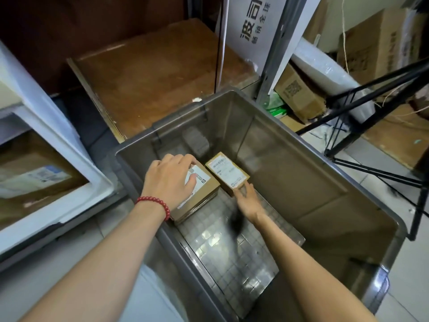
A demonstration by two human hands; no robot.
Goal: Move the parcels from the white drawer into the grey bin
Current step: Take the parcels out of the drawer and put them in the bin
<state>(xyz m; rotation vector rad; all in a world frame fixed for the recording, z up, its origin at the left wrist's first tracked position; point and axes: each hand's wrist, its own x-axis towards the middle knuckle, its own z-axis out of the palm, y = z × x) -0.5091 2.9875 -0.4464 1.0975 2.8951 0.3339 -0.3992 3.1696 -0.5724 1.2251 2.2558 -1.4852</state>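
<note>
both hands inside the grey bin (274, 145): left hand (170, 180) grips a parcel (199, 194), right hand (248, 201) fingers touch a second parcel (226, 171). white drawer (69, 205) left holds more; black stand (376, 140) right.

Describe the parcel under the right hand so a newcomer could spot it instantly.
Find the big grey bin in the middle of the view. Two small brown parcels sit side by side deep inside it. Yours is the right-hand parcel, touched at its near end by the right hand; the left hand covers the other parcel.
</note>
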